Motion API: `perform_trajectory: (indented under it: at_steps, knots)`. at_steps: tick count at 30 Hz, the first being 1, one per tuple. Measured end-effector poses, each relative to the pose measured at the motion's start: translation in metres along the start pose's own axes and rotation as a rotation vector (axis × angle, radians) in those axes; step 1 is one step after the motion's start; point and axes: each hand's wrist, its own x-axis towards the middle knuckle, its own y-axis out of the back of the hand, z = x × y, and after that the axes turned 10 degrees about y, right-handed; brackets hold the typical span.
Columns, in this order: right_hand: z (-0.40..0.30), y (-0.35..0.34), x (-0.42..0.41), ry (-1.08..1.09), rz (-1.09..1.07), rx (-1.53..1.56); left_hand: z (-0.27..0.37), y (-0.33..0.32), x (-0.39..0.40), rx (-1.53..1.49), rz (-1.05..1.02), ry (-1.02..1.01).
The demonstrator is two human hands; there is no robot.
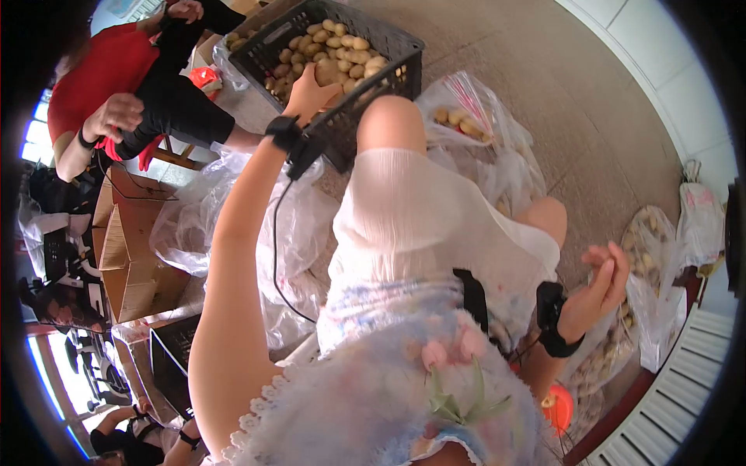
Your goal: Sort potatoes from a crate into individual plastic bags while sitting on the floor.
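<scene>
My left hand (313, 95) reaches over the near side of a black plastic crate (401, 63) that holds many potatoes (356, 56). Its thumb and fingers are spread about a larger tan, rounded thing (329, 71) among the potatoes; whether I grip it cannot be told. My right hand (594, 293) hangs at my right side with nothing in it, its fingers loosely bent and apart. Bags of potatoes (646, 244) lie on the floor beyond that hand. Both wrists wear black bands with small devices.
A clear plastic bag with potatoes (463, 119) lies right of the crate. Crumpled plastic bags (201, 204) and an opened cardboard box (140, 250) are to the left. A person in red (108, 76) sits at upper left. An orange-red container (558, 409) stands low right.
</scene>
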Motion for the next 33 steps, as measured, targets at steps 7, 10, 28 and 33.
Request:
perform_trajectory:
  at_steps: [7,10,28,33]
  knots:
    - [0.078,-0.042,0.004,-0.297,-0.217,-0.146,-0.130,-0.026,0.113,0.434,-0.183,-0.048]
    - [0.146,-0.076,0.022,-0.348,-0.792,-0.452,-0.143,-0.028,0.120,0.531,-0.293,-0.070]
    - [0.431,-0.366,-0.084,-0.314,-1.183,-0.632,-0.125,-0.027,0.061,0.491,0.063,-0.071]
    - [0.425,-0.362,-0.080,-0.187,-1.123,-0.732,-0.129,-0.023,0.058,0.541,0.062,-0.132]
